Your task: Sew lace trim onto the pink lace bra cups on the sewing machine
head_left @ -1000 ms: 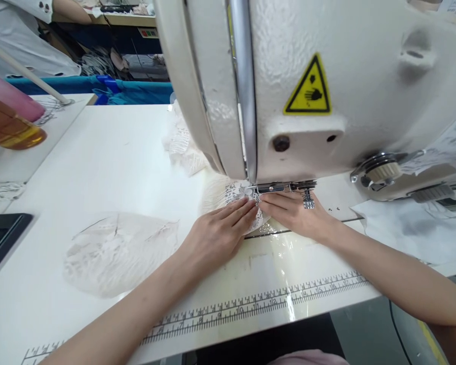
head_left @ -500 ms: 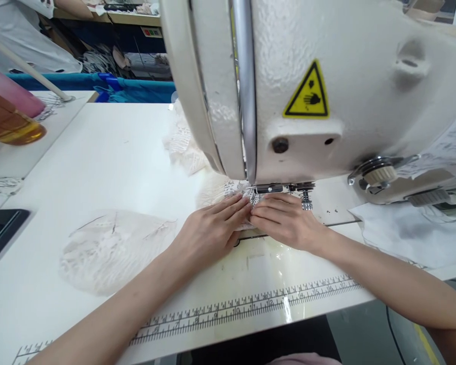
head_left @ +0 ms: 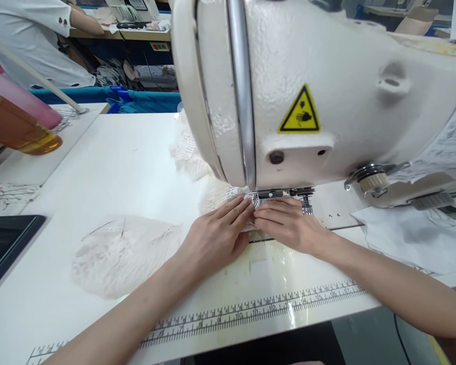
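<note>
Under the presser foot area of a white sewing machine [head_left: 220, 91] lies a piece of pale lace fabric [head_left: 215, 197]. My left hand [head_left: 220, 228] rests on it with fingers stretched out flat and close together. From the other side my right hand [head_left: 287, 220] has its fingers bent and pressed together on the lace edge, their tips almost touching the left fingertips. The needle is hidden by the machine head and hands. More of the pale fabric bunches behind the machine head. A separate sheer lace piece [head_left: 125, 258] lies left of my left forearm.
A printed ruler [head_left: 228, 319] runs along the table's front edge. At the left are a dark phone [head_left: 7, 248] and a bottle of amber liquid [head_left: 23, 126]. White cloth [head_left: 414, 238] lies at the right. Another person [head_left: 34, 40] is at the back left.
The camera view has shifted, so the scene sits slightly lower and mostly further right. Both hands stay on the lace by the presser foot, with little visible movement.
</note>
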### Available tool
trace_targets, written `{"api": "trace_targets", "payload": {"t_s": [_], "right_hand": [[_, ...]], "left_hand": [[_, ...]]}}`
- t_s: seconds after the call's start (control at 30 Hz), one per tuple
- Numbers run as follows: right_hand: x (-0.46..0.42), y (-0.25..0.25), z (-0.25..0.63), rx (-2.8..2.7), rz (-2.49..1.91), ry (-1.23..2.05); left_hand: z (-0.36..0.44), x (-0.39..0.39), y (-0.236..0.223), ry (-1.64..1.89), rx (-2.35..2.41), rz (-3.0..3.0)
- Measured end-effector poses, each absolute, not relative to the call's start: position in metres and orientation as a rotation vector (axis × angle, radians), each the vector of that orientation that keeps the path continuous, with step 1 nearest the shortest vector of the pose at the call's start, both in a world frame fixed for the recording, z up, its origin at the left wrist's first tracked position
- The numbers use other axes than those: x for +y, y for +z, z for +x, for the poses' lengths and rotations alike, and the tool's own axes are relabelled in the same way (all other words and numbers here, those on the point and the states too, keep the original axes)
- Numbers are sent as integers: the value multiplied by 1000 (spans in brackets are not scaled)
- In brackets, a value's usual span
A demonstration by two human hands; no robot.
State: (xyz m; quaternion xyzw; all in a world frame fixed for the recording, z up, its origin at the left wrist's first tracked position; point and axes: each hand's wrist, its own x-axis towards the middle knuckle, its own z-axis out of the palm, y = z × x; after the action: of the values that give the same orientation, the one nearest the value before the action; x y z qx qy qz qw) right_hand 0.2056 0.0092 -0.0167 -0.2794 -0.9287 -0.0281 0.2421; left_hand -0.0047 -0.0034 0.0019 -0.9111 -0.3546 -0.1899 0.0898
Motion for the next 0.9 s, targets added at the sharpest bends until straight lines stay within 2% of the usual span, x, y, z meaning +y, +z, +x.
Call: {"api": "trace_targets", "payload": {"t_s": [0.4,0.9], "right_hand": [[13,-10,212,-2540,-810,-13],[11,0,216,-2475,-911,-354]], "left_hand": [[3,-7,3,-592,-1090,-2678],[11,-9,3,-564,-1139,-2616]]}}
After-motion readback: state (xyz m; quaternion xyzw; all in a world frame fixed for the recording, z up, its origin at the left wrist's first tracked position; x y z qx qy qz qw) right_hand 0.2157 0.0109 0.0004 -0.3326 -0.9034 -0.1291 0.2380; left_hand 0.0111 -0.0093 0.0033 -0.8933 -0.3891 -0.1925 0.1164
